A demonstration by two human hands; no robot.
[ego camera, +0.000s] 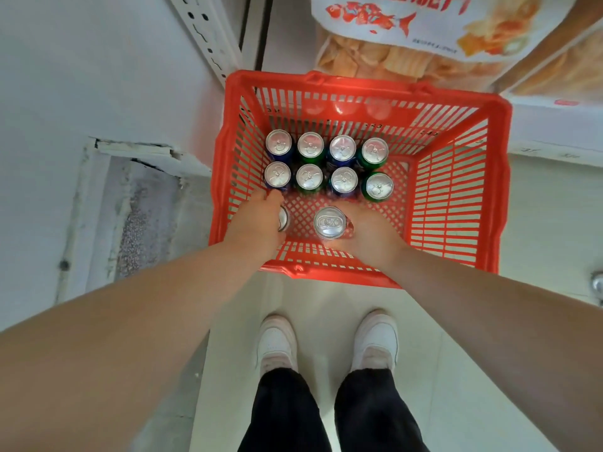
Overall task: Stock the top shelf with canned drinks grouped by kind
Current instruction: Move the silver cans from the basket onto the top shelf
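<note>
Both hands down in the basket, each on a can; shelf stocking not yet begun from this load.

The red basket [456, 197] sits on the pale floor [326, 301], just beyond the feet. The right hand [368, 236] wraps its fingers round a can [330, 222] standing upright near the front wall, axis vertical, lid facing the camera. The left hand [257, 223] covers a second can [283, 218], only a sliver of lid showing; it appears to grip it, though the fingers are hidden. Eight more cans [326, 164] stand upright in two rows just beyond the hands, blue and green alternating. Judgement: both lifts go straight up. The top shelf is out of view; snack bags [424, 34] overhang the far side.
</note>
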